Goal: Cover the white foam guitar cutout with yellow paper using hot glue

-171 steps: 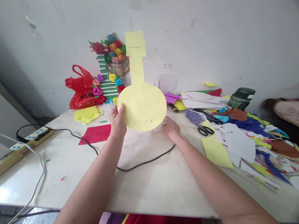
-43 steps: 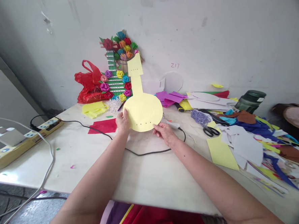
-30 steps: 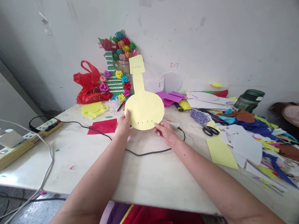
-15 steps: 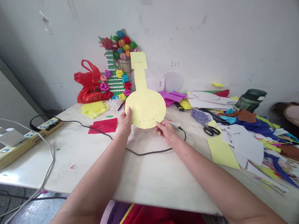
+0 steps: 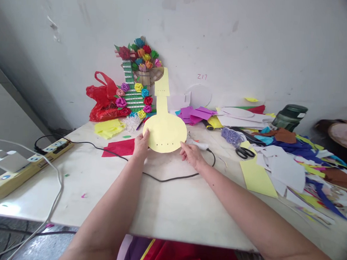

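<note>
A pale yellow paper cutout (image 5: 165, 130), with an oval body, narrow neck and squarish top, is held up over the white table. Rows of small dark dots run along its lower edge and across its top piece. My left hand (image 5: 141, 144) pinches the oval's left edge, thumb on the front. At the lower right edge, my right hand (image 5: 191, 154) has its thumb and forefinger closed on the paper. Behind the cutout, a green-and-white striped guitar-like craft (image 5: 133, 97) with paper flowers leans on the wall.
A power strip (image 5: 38, 161) lies at left, its cables crossing the table (image 5: 168, 208). Red paper (image 5: 118, 147) and a red bag (image 5: 103, 98) are left of the cutout. Scissors (image 5: 245, 152), paper scraps (image 5: 287, 166) and a dark green bottle (image 5: 289, 116) are at right.
The cutout has tipped back and its top has come lower, so it looks shorter. Its oval body has shifted slightly left and down, my left hand with it. My right hand has barely moved.
</note>
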`<state>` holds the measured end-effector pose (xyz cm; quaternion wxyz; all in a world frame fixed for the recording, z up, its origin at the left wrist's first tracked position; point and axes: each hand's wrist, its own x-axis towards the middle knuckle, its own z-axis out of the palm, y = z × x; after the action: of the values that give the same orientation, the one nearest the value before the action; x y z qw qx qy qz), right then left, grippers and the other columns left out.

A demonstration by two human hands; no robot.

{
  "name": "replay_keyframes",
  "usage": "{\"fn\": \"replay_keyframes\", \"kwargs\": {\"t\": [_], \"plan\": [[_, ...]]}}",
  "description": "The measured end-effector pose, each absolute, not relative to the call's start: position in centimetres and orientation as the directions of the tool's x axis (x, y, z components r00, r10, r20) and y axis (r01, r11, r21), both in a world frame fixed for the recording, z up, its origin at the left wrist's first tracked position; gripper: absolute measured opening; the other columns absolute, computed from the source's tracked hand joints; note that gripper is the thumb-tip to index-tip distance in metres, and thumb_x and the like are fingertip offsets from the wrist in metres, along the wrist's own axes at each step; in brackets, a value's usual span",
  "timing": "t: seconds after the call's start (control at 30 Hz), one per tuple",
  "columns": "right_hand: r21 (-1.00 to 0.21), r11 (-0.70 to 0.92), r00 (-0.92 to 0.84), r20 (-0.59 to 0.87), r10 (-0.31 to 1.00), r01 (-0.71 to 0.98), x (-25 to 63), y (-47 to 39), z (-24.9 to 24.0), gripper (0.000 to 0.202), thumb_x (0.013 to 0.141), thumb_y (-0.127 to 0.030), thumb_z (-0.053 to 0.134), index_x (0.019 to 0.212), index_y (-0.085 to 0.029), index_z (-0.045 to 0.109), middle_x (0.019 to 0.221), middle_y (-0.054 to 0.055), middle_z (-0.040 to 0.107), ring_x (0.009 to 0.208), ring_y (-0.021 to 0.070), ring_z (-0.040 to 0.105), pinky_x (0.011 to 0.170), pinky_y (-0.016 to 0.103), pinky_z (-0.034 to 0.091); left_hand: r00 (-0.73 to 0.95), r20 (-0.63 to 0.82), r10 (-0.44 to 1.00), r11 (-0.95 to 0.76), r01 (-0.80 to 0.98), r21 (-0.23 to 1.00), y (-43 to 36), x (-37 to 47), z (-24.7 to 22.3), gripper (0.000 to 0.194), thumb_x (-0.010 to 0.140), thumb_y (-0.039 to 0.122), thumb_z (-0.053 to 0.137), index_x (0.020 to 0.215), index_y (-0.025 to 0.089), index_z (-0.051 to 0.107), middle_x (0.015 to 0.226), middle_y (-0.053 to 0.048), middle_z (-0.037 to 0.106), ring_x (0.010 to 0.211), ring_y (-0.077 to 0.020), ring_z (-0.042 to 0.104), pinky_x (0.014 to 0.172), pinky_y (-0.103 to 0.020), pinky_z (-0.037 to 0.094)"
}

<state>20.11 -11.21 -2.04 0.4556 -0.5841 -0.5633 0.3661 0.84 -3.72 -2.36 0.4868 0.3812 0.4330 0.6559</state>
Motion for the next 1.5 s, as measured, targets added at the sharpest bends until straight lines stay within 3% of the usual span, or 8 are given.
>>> {"fn": "replay_keyframes", "kwargs": {"t": [0.13,0.23,0.33,0.43,0.77,0.9,1.03,1.5], "plan": [[-0.641,0.085,0.245,0.409,0.879,0.763,21.0,-11.2,-2.0,0.035,0.084,-0.038,0.039,0.06,-0.018,0.055,0.056,0.003,0.057,0.057,0.0148,0.051,0.055,0.026,0.03,-0.232,0.023,0.972,-0.09,-0.284,0.955,-3.2,0.4,-3.0,0.025,0.081,0.035,0.057,0.083,0.011,0.063,0.07,-0.009,0.068,0.065,-0.0192,0.067,0.06,-0.029,0.055],[-0.368,0.113,0.142,0.598,0.789,0.923,22.2,-10.9,-1.9,0.022,0.083,-0.028,0.041,0.08,-0.018,0.061,0.08,0.006,0.063,0.075,0.0182,0.052,0.064,0.027,0.032,-0.238,-0.012,0.971,-0.058,-0.284,0.957,-3.1,0.3,-3.1,0.023,0.081,0.031,0.058,0.081,0.01,0.063,0.068,-0.01,0.068,0.064,-0.0199,0.067,0.061,-0.029,0.054],[-0.157,0.126,0.0,0.626,0.779,0.98,23.3,-10.5,-1.9,0.023,0.08,-0.028,0.048,0.096,-0.016,0.061,0.1,0.01,0.061,0.093,0.0227,0.048,0.078,0.031,0.031,-0.23,-0.011,0.973,-0.065,-0.319,0.946,-3.1,0.4,-3.0,0.021,0.081,0.029,0.058,0.081,0.009,0.063,0.067,-0.01,0.068,0.066,-0.0203,0.067,0.063,-0.029,0.054],[-0.061,0.063,-0.024,0.506,0.862,0.996,24.0,-10.0,-2.3,0.031,0.081,-0.037,0.05,0.102,-0.017,0.06,0.101,0.011,0.06,0.094,0.0252,0.047,0.079,0.034,0.029,-0.232,0.002,0.973,-0.079,-0.325,0.943,-3.2,0.4,-3.1,0.021,0.082,0.029,0.057,0.08,0.009,0.063,0.069,-0.01,0.068,0.068,-0.0207,0.067,0.065,-0.031,0.054],[-0.049,-0.066,0.08,0.388,0.918,0.997,25.2,-9.5,-2.5,0.042,0.079,-0.045,0.055,0.111,-0.017,0.057,0.101,0.013,0.058,0.093,0.0261,0.05,0.075,0.035,0.033,-0.303,0.063,0.951,-0.138,-0.231,0.963,-2.4,-0.1,-4.0,0.027,0.078,0.037,0.059,0.082,0.011,0.064,0.074,-0.011,0.068,0.072,-0.0221,0.067,0.066,-0.032,0.054],[-0.046,-0.016,0.031,0.349,0.937,0.999,26.0,-9.1,-2.8,0.034,0.083,-0.033,0.053,0.113,-0.018,0.057,0.101,0.012,0.059,0.095,0.0244,0.05,0.075,0.032,0.034,-0.299,0.076,0.951,-0.152,-0.241,0.958,-2.3,-0.2,-4.1,0.027,0.078,0.037,0.059,0.083,0.011,0.064,0.074,-0.011,0.069,0.074,-0.0227,0.067,0.067,-0.032,0.054],[-0.011,0.044,-0.037,0.371,0.928,0.999,26.3,-8.7,-3.2,0.032,0.083,-0.024,0.05,0.113,-0.018,0.059,0.1,0.012,0.06,0.094,0.0242,0.049,0.076,0.032,0.035,-0.292,0.06,0.955,-0.125,-0.211,0.969,-2.2,-0.4,-4.3,0.028,0.076,0.038,0.061,0.082,0.011,0.065,0.073,-0.011,0.068,0.075,-0.0236,0.067,0.067,-0.032,0.054],[-0.025,-0.047,0.053,0.437,0.898,0.999,26.8,-8.8,-3.1,0.03,0.08,-0.024,0.05,0.108,-0.019,0.062,0.099,0.013,0.059,0.095,0.0265,0.047,0.079,0.037,0.03,-0.311,0.021,0.95,-0.093,-0.217,0.972,-2.6,-0.3,-3.7,0.025,0.074,0.036,0.064,0.075,0.011,0.064,0.078,-0.013,0.069,0.069,-0.0224,0.066,0.058,-0.03,0.054]]}}
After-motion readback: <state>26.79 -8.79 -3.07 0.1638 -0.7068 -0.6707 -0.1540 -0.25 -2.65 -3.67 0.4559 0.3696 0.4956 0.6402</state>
